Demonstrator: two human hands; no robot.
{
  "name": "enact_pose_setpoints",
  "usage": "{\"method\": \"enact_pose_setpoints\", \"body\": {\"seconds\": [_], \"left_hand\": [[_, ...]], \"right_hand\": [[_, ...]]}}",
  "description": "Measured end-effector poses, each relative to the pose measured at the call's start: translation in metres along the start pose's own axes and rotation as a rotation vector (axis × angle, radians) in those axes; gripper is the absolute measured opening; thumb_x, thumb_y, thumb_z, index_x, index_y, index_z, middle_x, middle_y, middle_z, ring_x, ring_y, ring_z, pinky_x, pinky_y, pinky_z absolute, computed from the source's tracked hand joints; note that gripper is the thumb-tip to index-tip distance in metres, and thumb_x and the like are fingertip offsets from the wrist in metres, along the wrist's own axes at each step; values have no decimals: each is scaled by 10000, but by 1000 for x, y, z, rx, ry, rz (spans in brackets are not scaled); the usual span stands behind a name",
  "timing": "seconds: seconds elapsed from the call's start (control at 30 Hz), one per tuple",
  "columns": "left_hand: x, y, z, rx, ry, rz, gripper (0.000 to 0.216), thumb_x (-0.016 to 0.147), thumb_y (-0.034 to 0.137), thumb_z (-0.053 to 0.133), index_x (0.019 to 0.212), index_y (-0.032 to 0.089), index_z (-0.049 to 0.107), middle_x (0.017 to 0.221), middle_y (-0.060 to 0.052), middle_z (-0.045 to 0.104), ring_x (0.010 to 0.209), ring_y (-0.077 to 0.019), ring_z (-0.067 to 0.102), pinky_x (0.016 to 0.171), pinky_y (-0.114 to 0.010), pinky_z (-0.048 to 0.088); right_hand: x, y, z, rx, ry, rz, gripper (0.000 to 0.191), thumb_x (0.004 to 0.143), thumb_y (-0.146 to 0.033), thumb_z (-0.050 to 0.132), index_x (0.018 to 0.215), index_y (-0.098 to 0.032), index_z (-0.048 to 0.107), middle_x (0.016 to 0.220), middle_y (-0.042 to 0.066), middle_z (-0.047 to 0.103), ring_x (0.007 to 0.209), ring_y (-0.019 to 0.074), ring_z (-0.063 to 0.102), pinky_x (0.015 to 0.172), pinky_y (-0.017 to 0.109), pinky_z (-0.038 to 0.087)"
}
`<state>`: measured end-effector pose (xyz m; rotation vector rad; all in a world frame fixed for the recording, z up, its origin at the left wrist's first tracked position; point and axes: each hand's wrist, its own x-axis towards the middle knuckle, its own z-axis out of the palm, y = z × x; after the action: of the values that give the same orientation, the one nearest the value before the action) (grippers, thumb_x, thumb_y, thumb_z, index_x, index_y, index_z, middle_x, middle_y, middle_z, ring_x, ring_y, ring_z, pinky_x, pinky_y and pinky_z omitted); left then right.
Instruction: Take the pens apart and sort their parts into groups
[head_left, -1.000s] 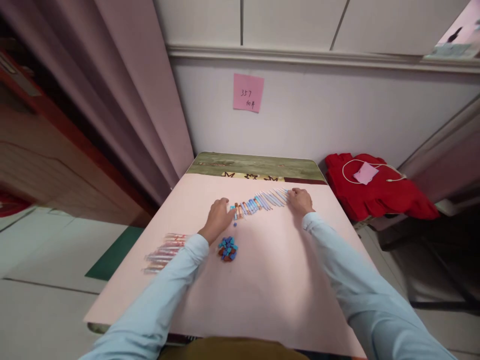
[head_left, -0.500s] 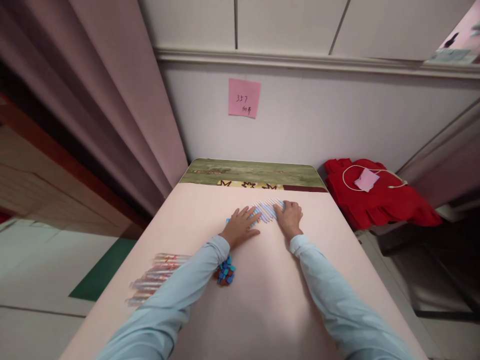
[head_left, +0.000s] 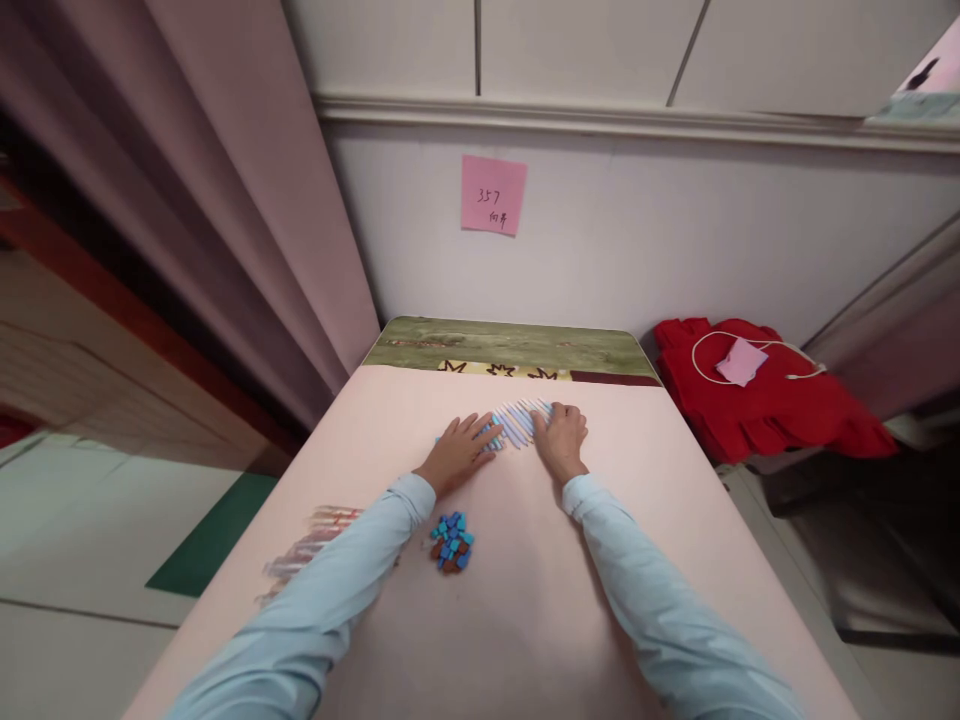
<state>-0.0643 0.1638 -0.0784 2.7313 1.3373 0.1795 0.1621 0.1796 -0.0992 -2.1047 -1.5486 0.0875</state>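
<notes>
A slanted row of slim, pale blue and white pencils (head_left: 516, 424) lies on the table between my hands. My left hand (head_left: 459, 452) rests over the row's left end, palm down with the fingers spread, covering part of it. At the right end, my right hand (head_left: 561, 436) has its thumb and bent fingers against the pencils. Nearer to me sits a small pile of blue, light blue and brown blocks (head_left: 452, 543). Partly under my left sleeve lies a group of reddish and clear, thin sticks (head_left: 311, 545); their kind is too blurred to tell.
The table (head_left: 525, 620) has a pale cover, with a green patterned strip (head_left: 517, 345) bare at the back. On the wall is a pink note (head_left: 493, 195). Right of the table lies red cloth (head_left: 780, 410) with a white cable (head_left: 705, 345). A curtain (head_left: 300, 200) hangs at left.
Both hands and the pencil row have shifted a little to the left. My left forearm has moved off the block pile, which now shows fully.
</notes>
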Motion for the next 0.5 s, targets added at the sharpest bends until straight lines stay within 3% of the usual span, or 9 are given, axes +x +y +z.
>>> {"method": "enact_pose_setpoints", "body": {"seconds": [0.5], "left_hand": [[1, 2, 4, -2, 56, 12, 541, 992, 411, 420, 1520, 322, 351, 1608, -59, 313, 1446, -284, 311, 1154, -509, 270]], "right_hand": [[-5, -26, 11, -24, -75, -191, 385, 990, -456, 446, 1187, -165, 603, 1120, 145, 590, 1020, 280, 515, 885, 373, 345]]}}
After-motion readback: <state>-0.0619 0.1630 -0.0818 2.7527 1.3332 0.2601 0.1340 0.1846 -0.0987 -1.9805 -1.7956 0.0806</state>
